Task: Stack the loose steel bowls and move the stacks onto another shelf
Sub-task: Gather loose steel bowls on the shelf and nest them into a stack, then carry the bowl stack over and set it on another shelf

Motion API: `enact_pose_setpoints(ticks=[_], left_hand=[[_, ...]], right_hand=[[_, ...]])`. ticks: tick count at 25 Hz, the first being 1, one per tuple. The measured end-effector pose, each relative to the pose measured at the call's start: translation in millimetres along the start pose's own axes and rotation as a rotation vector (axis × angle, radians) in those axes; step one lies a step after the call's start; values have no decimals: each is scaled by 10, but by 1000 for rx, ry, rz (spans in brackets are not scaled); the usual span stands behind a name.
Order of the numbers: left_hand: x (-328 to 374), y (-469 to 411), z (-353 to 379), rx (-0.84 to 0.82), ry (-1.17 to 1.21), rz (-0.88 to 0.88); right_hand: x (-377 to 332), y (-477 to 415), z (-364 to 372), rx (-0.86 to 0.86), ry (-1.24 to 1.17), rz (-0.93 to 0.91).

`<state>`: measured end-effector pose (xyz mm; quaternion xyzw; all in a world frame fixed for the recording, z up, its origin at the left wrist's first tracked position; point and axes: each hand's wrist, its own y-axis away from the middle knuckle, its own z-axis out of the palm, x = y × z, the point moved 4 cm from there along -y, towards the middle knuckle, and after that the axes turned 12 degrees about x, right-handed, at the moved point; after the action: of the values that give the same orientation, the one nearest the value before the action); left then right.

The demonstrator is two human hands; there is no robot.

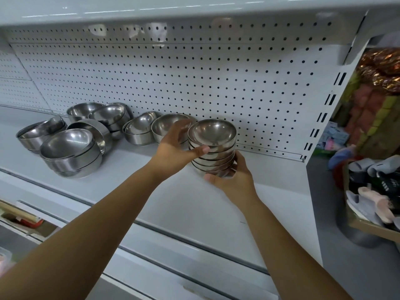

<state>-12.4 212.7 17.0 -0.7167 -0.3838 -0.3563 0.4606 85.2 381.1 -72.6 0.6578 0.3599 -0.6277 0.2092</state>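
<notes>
Steel bowl stack (214,154) is at the right end of the white shelf (270,180), my left hand (173,146) gripping its top bowls and my right hand (233,180) wrapped round the base. Loose bowls (71,146) are piled further left.

Round steel bowls (212,132): mirror silver. Flat metal shelf (270,169): pale grey-white. Perforated back panel (194,72): white, regular dark-dot grid.

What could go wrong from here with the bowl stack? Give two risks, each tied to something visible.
1. The bowl stack looks uneven; held between left hand and right hand, its upper bowls might slide off.
2. The left hand's fingers reach beside the neighbouring bowl, so moving the stack may knock it.
</notes>
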Motion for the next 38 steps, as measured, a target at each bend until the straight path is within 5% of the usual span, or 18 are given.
enact_pose_setpoints(ticks=[7,23,38], left_hand=[[-18,-55,16,-151,67,-110],[28,143,-328,-243,186,-42],[278,985,-881,-533,350,24]], right_hand=[[26,-6,19,-14,84,12],[-156,428,-66,-2,142,32],[-780,2038,-56,316,69,-21]])
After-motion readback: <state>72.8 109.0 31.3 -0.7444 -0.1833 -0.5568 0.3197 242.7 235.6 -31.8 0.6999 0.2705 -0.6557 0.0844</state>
